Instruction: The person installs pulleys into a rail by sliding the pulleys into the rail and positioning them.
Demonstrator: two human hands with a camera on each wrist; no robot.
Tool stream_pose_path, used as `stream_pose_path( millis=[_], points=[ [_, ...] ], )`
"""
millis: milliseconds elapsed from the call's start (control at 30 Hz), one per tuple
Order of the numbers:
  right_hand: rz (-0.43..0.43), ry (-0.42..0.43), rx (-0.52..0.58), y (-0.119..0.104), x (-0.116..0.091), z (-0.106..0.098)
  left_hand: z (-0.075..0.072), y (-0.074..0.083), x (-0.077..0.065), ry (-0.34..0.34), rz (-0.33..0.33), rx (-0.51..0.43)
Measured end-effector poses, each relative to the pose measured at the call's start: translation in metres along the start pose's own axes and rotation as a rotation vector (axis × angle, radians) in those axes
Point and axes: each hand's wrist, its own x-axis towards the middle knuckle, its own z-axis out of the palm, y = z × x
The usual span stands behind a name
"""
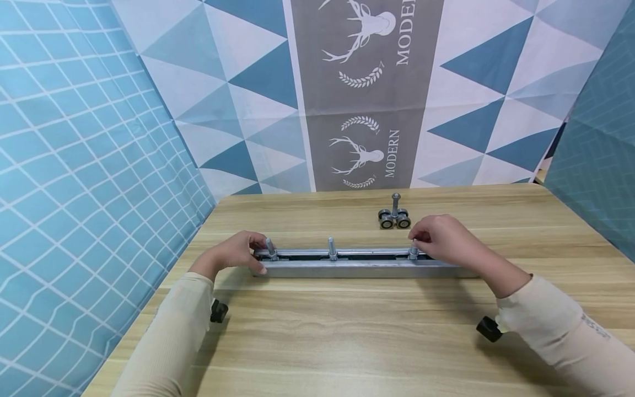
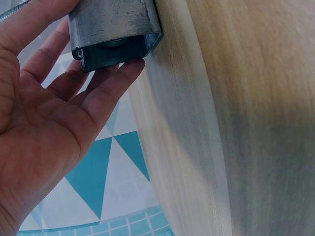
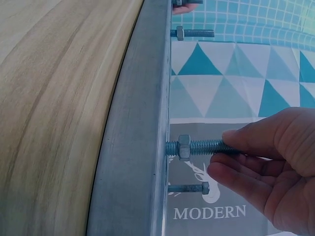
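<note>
A long metal channel rail (image 1: 347, 269) lies across the wooden table, its slot facing up. Three threaded bolts stand out of the slot: a tilted left bolt (image 1: 270, 248), a middle bolt (image 1: 332, 249) and a right bolt (image 3: 204, 147) with a hex nut (image 3: 184, 147) low on its thread. My left hand (image 1: 235, 253) grips the rail's left end, thumb on the near side and fingers behind; the left wrist view shows the rail's hollow end (image 2: 115, 51) against the fingers. Thumb and fingertips of my right hand (image 1: 444, 238) pinch the top of the right bolt, above the nut.
Behind the rail, a roller trolley (image 1: 394, 214) stands on its wheels with its bolt upward. The wooden table (image 1: 347, 331) reaches back to a patterned cloth wall (image 1: 362, 99). A blue gridded cloth (image 1: 74, 165) hangs along the left side.
</note>
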Motion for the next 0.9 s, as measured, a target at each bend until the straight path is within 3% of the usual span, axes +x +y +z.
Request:
stream_pose_path(
  millis=[900],
  points=[
    [-0.033,0.016,-0.022,-0.0063,0.0061,0.0074,0.0003,0.0013,-0.0011,0.004,-0.004,0.002]
  ],
)
